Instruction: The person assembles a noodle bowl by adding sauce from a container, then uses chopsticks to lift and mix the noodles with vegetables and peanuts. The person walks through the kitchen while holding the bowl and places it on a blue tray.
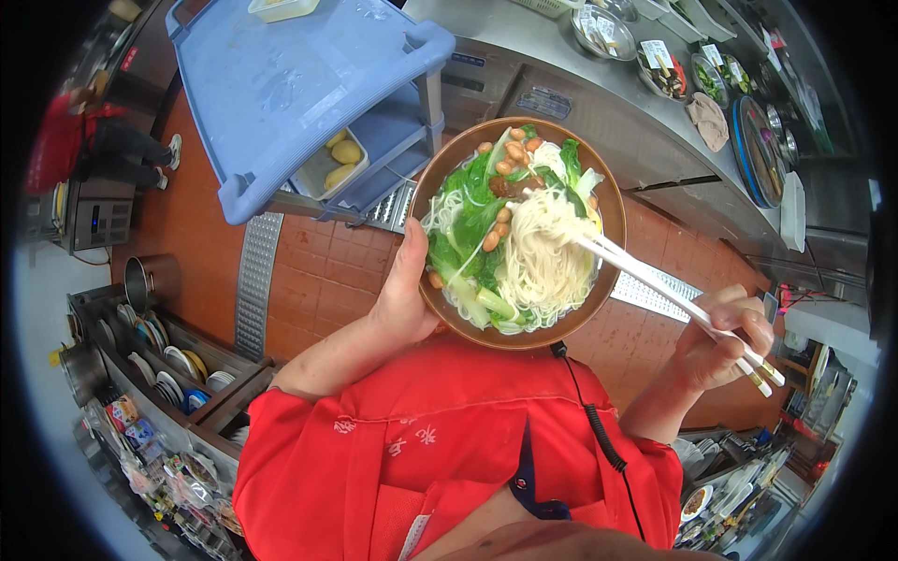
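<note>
My left hand [404, 292] grips the left side of a brown bowl [613, 201], thumb along the rim and the other fingers hidden beneath. Inside are thin pale noodles [543, 271], green leafy vegetables [472, 224] and brown peanuts [510, 161]. A dark reddish-brown topping [510, 187] sits near the middle. Off to the right, my right hand [725, 337] is closed round a pair of white chopsticks [645, 271] with gold-coloured ends. Their tips reach into the bowl, against a raised clump of noodles.
A blue cart [290, 84] stands ahead on the left, with a bin of yellowish vegetables [341, 166] on its lower shelf. Along the upper right runs a steel counter [524, 37] with bowls of ingredients. Plates fill a rack [253, 374] at the left. Another person [65, 140] stands at far left.
</note>
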A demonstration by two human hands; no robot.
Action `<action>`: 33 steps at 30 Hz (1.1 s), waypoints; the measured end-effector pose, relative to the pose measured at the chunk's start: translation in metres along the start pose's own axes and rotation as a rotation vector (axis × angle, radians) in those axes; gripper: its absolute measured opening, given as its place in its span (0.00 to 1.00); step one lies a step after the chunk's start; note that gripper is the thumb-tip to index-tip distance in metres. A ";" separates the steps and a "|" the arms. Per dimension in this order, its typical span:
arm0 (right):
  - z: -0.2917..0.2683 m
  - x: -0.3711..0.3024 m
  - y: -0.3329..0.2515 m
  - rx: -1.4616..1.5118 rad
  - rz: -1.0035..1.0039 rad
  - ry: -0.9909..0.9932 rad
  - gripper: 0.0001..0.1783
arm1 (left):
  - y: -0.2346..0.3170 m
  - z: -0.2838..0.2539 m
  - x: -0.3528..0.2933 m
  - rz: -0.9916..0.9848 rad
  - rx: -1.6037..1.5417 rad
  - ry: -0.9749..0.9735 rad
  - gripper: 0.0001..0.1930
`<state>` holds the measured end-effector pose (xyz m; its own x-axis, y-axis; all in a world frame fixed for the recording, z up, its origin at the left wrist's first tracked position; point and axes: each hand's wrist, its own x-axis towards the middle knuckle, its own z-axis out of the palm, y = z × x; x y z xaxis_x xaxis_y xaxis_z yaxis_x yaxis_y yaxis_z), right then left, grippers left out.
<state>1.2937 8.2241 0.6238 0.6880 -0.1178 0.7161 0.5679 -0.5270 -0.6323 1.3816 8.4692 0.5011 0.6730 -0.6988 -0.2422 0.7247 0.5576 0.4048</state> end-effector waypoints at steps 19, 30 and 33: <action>-0.007 -0.005 0.018 0.682 0.721 0.322 0.14 | 0.023 0.016 -0.003 -0.075 -0.160 -0.071 0.44; 0.011 0.029 0.009 1.094 0.633 0.285 0.12 | 0.051 0.060 -0.006 -0.111 -0.361 -0.034 0.49; 0.015 0.028 0.013 1.106 0.633 0.251 0.12 | 0.041 0.058 0.001 -0.032 -0.390 0.015 0.49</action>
<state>1.3267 8.2264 0.6316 0.9378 -0.3058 0.1641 0.3291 0.6336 -0.7001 1.4031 8.4654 0.5689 0.6489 -0.7138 -0.2635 0.7454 0.6658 0.0320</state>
